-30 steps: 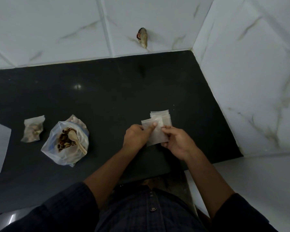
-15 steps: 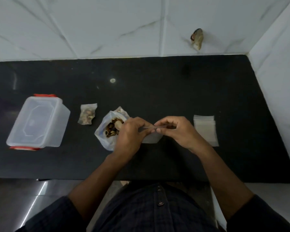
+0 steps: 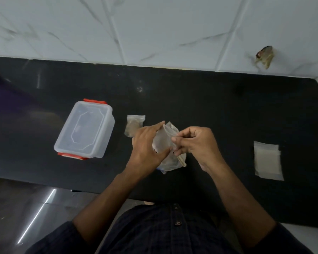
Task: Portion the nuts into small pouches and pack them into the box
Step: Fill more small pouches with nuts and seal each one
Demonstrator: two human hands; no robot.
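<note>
I see both hands' grips clamped on one empty pouch (image 3: 162,139), left hand (image 3: 147,147) and right hand (image 3: 195,143) pinching it above the bench (image 3: 218,107).

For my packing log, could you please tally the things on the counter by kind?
Lidded plastic box: 1
Filled pouch lying on the counter: 1
Empty pouch held between left hand and right hand: 1
Stack of spare pouches: 1 stack, sheets uncountable
Bag of nuts: 1
Wooden spoon: 1
Total: 6
</note>
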